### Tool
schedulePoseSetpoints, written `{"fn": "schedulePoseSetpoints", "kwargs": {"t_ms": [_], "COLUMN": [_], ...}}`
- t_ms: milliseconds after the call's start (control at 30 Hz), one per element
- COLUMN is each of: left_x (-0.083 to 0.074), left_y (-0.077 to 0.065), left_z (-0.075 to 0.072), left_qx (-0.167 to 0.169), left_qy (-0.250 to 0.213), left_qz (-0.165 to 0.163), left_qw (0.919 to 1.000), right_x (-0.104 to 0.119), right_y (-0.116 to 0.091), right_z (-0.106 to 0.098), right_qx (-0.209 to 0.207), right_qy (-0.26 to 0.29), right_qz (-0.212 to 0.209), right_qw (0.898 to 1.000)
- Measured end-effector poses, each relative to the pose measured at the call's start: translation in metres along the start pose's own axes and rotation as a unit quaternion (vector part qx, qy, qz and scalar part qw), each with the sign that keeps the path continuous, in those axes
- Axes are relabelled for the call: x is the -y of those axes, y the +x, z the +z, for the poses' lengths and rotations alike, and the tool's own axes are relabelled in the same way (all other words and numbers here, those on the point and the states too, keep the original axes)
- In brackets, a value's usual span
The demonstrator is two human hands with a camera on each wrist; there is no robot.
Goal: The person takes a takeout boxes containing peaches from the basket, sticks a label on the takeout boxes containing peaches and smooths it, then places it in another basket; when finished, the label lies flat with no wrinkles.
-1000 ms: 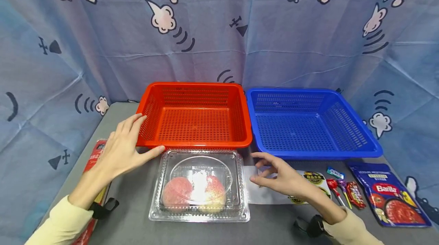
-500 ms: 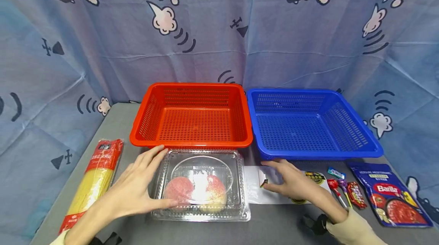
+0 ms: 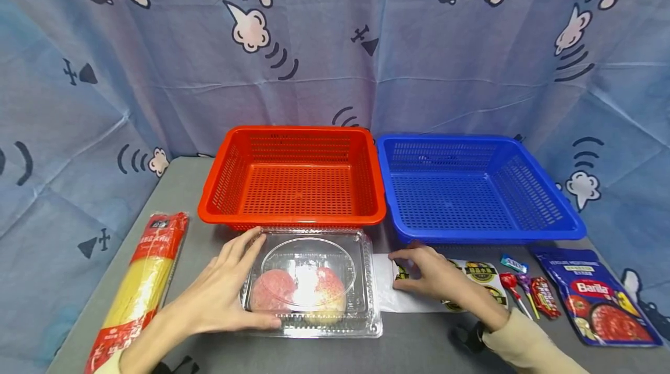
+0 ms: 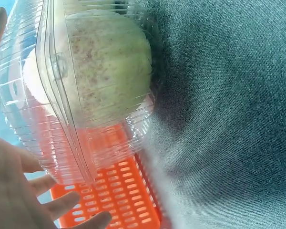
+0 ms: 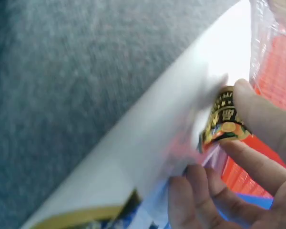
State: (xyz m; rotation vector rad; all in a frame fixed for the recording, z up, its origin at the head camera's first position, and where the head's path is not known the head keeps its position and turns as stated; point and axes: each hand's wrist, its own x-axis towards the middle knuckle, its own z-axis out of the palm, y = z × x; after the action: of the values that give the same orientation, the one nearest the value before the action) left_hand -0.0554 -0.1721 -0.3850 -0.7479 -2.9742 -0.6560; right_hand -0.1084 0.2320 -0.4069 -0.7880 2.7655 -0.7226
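A clear plastic clamshell box (image 3: 309,281) stands in front of the red basket, two reddish-yellow round fruits (image 4: 109,67) inside it. My left hand (image 3: 220,292) spans the box's left side, thumb at the front and straight fingers toward the back, touching or nearly touching the plastic. To the right of the box lies a white backing sheet (image 3: 386,287) bearing several black-and-gold round stickers (image 3: 480,272). Over this sheet my right hand (image 3: 431,272) pinches a curled black-and-gold sticker (image 5: 226,119) between thumb and index finger. The other right-hand fingers hang below it.
Behind stand a red basket (image 3: 298,220) and a blue basket (image 3: 492,235), side by side. A noodle packet (image 3: 138,287) lies at far left. Lollipops (image 3: 510,284), small wrapped sweets (image 3: 544,298) and a blue Barilla pouch (image 3: 591,298) are at right.
My left hand has come from beside the red basket down and right to the box. The right hand, loose over the sheet one second ago, now holds a sticker.
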Motion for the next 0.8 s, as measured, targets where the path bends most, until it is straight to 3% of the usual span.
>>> {"fn": "schedulePoseSetpoints", "kwargs": {"t_ms": [133, 433, 667, 800], "left_x": [0.000, 0.000, 0.000, 0.000], "left_y": [0.000, -0.001, -0.002, -0.002], "left_z": [0.001, 0.002, 0.002, 0.003], "left_qx": [0.006, 0.015, 0.018, 0.020], "left_qy": [-0.004, -0.008, -0.007, -0.009], "left_qz": [-0.002, -0.014, -0.018, -0.018], "left_qw": [1.0000, 0.9998, 0.9997, 0.9996], "right_x": [0.004, 0.013, 0.016, 0.016], "right_y": [0.003, 0.007, 0.007, 0.006], "right_z": [0.005, 0.010, 0.013, 0.014], "right_qx": [-0.002, -0.044, -0.065, -0.072], "right_qy": [-0.011, -0.038, -0.070, -0.059], "right_qz": [0.025, 0.037, 0.015, 0.011], "right_qw": [1.000, 0.998, 0.995, 0.996]}}
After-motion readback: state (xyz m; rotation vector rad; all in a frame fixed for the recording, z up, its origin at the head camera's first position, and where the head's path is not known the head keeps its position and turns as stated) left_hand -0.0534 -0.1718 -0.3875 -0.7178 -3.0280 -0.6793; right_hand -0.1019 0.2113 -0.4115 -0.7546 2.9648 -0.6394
